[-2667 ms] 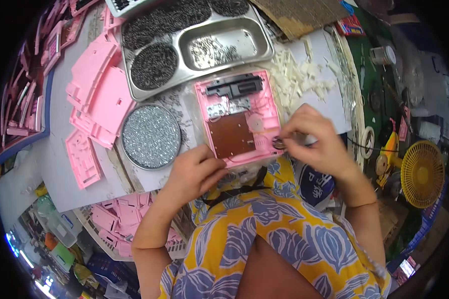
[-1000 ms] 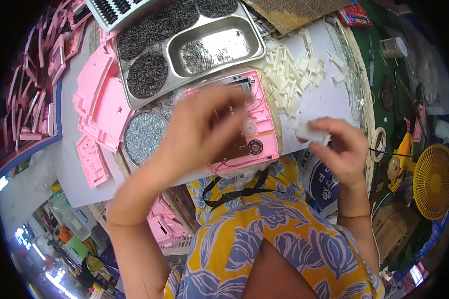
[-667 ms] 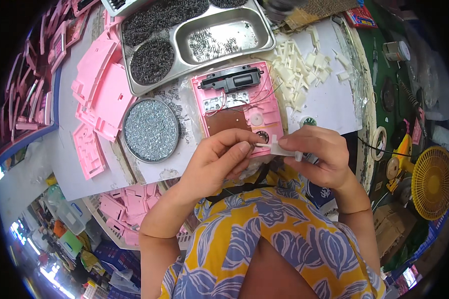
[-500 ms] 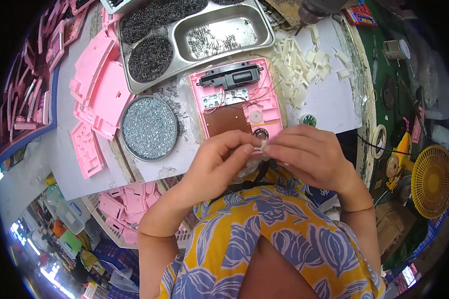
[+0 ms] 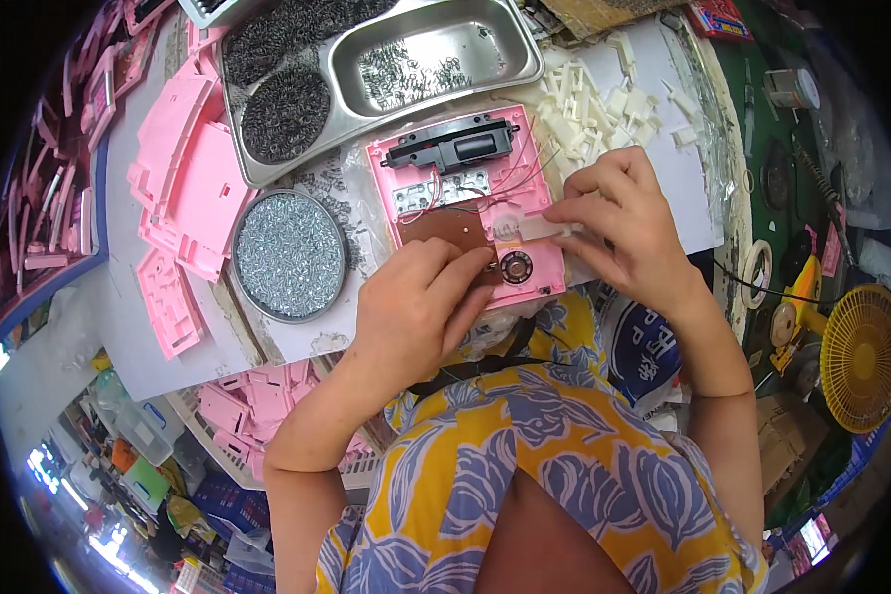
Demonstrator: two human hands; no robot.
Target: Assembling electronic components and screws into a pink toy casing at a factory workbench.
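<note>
A pink plastic housing (image 5: 377, 163) lies on the table in front of me. It carries a black mechanism (image 5: 455, 148), a silver metal plate (image 5: 413, 198) with thin wires, a brown board (image 5: 436, 226) and a round black part (image 5: 516, 266). My right hand (image 5: 626, 223) pinches a whitish translucent plastic piece (image 5: 538, 229) over the housing's right side. Beside the round black part, my left hand (image 5: 406, 302) has its thumb and index finger closed at the brown board's edge. What those fingertips hold is too small to make out.
A round dish of small silver screws or pins (image 5: 289, 255) stands left of the housing. Behind is a metal tray (image 5: 436, 104) with dark springs. White plastic pieces (image 5: 574, 109) lie at the back right, pink panels (image 5: 183, 178) to the left, and a yellow fan (image 5: 858, 358) at the right.
My hands have moved apart from their meeting point at the housing's near edge. The right hand has gone up and right, now with the whitish piece; the left has shifted slightly left and up.
</note>
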